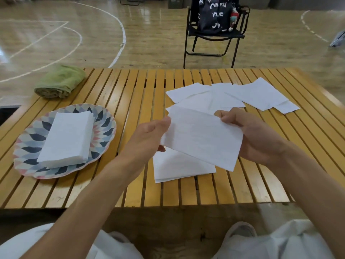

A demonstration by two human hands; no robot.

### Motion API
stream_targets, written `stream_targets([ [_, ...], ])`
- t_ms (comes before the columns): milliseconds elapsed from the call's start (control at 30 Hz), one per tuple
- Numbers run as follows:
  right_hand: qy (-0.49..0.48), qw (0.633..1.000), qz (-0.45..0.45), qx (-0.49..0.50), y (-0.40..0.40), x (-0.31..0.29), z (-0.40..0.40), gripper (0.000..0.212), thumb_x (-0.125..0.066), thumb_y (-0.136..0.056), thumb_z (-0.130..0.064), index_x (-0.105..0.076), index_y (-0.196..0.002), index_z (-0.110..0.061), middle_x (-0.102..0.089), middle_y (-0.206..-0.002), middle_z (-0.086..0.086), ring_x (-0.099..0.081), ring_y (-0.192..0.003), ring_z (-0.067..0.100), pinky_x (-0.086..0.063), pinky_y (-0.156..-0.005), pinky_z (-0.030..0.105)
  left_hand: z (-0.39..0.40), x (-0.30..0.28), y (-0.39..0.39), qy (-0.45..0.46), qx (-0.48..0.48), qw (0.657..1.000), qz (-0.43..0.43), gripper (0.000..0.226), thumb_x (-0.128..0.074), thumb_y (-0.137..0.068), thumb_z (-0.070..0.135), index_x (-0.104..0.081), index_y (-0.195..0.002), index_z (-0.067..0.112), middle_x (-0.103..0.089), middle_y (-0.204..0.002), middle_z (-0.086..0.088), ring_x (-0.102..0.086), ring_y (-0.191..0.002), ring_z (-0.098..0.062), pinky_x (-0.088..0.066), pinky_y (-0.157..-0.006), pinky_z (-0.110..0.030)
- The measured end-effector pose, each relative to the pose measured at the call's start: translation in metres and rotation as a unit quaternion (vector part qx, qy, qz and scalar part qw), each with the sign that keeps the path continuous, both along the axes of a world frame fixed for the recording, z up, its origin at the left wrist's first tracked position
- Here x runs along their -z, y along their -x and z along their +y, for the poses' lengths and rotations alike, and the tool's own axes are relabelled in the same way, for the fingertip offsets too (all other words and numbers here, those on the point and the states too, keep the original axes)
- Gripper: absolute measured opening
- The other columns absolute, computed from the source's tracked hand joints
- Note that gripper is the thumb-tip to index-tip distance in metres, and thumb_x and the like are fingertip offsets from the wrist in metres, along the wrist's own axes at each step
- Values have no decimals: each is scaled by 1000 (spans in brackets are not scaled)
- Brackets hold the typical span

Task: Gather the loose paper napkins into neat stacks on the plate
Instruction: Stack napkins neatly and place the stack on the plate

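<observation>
Napkins, white paper ones, are the subject, and they sit on a slatted wooden table that fills the middle of the view, the largest thing here, standing on a wooden sports floor with painted court lines. Beyond the table stands a black folding chair with a dark printed bag on its seat. On the table's left side lies a patterned plate carrying a neat stack of napkins. At the table's far left corner rests a rolled green cloth. On the right half, loose napkins lie spread and overlapping, and a few more napkins lie flat near the front edge. Above these, a held napkin is lifted off the table between both hands. The left hand pinches its left edge with the thumb on top. The right hand grips its right edge, fingers curled behind the paper.
</observation>
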State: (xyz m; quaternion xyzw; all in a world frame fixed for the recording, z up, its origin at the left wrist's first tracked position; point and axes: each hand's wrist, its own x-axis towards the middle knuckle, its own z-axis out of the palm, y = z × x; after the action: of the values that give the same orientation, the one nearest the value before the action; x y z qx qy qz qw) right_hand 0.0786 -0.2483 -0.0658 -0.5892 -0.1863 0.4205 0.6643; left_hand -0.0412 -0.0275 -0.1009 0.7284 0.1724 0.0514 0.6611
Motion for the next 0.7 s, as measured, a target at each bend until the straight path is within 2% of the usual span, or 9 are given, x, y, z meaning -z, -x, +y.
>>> stream_targets([
  [100,-6,999,22,22,-1,7,-1,23,-52,-94,-28,-63,-77,-18,-62,-85,-1,-64,-78,14,-52,-60,27,3,2,3,16,14,999,-26,12,-63,-95,36,-75,-97,34,-74,-97,6,-65,-80,-7,-51,-68,-25],
  [167,-10,997,51,50,-1,13,0,28,-57,-97,-37,-77,-95,-18,-70,-106,6,-70,-96,21,-56,-74,35,5,5,4,34,-21,999,-35,11,-65,-94,31,-75,-97,32,-74,-96,5,-66,-78,-8,-52,-71,-28],
  [233,-8,994,97,48,2,19,2,43,-59,-95,-46,-72,-121,-15,-70,-122,12,-68,-106,27,-57,-84,42,6,7,5,51,-66,996,-31,11,-64,-95,28,-74,-101,27,-75,-95,6,-68,-79,-7,-54,-73,-29],
  [333,31,992,105,66,8,28,7,44,-71,-91,-34,-62,-129,-14,-73,-119,14,-73,-103,30,-60,-71,35,6,9,7,64,-99,993,-16,13,-65,-94,25,-70,-106,24,-74,-94,9,-69,-87,-9,-52,-71,-25],
  [433,145,983,8,108,10,34,10,35,-74,-89,-15,-62,-121,-8,-72,-117,12,-77,-86,24,-58,-63,28,7,11,9,38,-87,995,9,14,-66,-93,24,-66,-106,28,-74,-98,9,-69,-93,-11,-56,-71,-26],
  [533,254,952,-126,118,10,39,10,26,-72,-91,-18,-66,-116,-10,-72,-106,4,-75,-72,14,-54,-63,28,7,12,14,-62,-55,995,53,10,-63,-95,27,-64,-104,32,-72,-92,13,-69,-83,-6,-54,-59,-17],
  [600,308,924,-203,103,11,41,10,23,-69,-93,-23,-68,-108,-5,-70,-98,12,-73,-65,10,-50,-61,28,8,13,18,-152,-29,985,72,7,-59,-97,28,-62,-96,35,-69,-88,15,-67,-72,2,-49,-50,-12],
  [633,330,911,-232,89,11,43,11,27,-68,-93,-25,-68,-104,-1,-68,-98,18,-72,-63,8,-48,-62,28,9,14,19,-196,-17,977,84,7,-58,-98,28,-61,-96,33,-68,-90,14,-67,-73,0,-52,-53,-13],
  [700,361,890,-270,62,14,44,11,30,-67,-93,-27,-68,-94,3,-66,-91,22,-68,-57,6,-46,-65,27,9,18,21,-264,8,957,120,8,-57,-98,28,-64,-101,26,-68,-98,8,-66,-84,-7,-60,-70,-25],
])
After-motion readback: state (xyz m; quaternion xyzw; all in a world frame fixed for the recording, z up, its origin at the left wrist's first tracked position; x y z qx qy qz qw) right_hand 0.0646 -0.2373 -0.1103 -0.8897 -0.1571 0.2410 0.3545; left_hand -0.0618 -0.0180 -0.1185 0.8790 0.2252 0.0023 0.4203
